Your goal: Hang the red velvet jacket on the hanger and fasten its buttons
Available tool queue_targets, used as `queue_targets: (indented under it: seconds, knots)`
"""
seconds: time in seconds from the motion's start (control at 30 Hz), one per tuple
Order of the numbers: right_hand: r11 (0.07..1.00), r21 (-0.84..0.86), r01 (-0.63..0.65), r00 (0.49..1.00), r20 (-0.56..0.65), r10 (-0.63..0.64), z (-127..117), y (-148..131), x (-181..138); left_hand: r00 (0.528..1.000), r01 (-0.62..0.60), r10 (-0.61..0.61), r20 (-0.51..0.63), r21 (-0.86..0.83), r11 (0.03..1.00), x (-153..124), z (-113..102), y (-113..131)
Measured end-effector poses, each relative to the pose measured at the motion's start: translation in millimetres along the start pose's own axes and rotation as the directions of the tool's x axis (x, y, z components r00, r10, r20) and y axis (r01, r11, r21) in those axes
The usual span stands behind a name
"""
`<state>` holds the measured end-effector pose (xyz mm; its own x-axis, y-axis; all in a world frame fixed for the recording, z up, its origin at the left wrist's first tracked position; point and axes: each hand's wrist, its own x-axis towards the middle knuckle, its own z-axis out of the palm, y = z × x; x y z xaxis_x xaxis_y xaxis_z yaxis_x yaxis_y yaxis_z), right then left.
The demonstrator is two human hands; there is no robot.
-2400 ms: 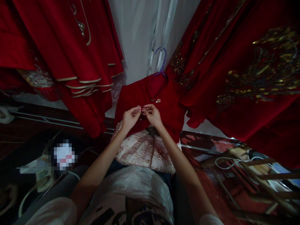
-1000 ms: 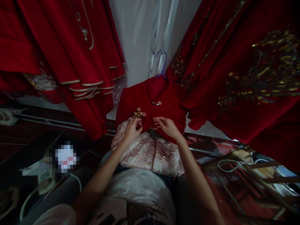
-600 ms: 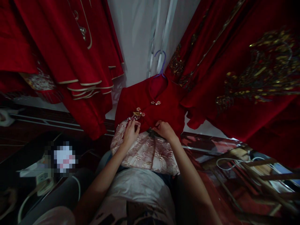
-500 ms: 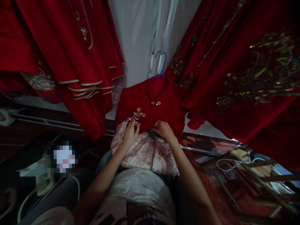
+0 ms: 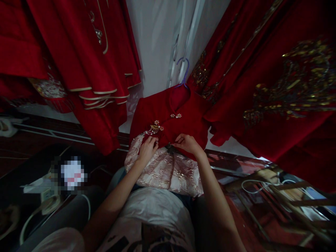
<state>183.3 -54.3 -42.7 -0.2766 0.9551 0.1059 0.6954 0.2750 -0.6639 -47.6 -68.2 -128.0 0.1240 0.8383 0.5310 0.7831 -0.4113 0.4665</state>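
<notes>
Both bare arms reaching forward toward the red jacket (image 5: 155, 110), left hand (image 5: 147, 148) curling its fingers at the jacket's lower hem, right hand (image 5: 187, 143) just beside it, pinching the same hem, wrists angling inward

The glossy dark surface (image 5: 225, 164) carries a white cable (image 5: 253, 184) and a wooden frame (image 5: 288, 203) on the right and a power strip (image 5: 48, 203) with cord on the left, the brocade skirt (image 5: 162, 171) spread between them.
</notes>
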Motion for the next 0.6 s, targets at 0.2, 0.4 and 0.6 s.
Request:
queue_targets:
  seconds: [0.2, 0.4, 0.6]
  knots:
    - [0.944, -0.313, -0.101, 0.994, -0.078, 0.08, 19, -1, -1, 1.0, 0.029, -0.028, -0.008, 0.038, 0.999, -3, 3, -5]
    - [0.975, -0.221, 0.024, 1.0, -0.008, -0.026, 23, 3, 4, 0.999, 0.043, -0.043, -0.001, 0.06, 0.997, 0, 3, -3]
    - [1.0, 0.001, 0.026, 0.995, 0.091, -0.026, 6, 13, 5, 0.999, 0.039, -0.039, -0.01, 0.039, 0.998, 3, 7, -2]
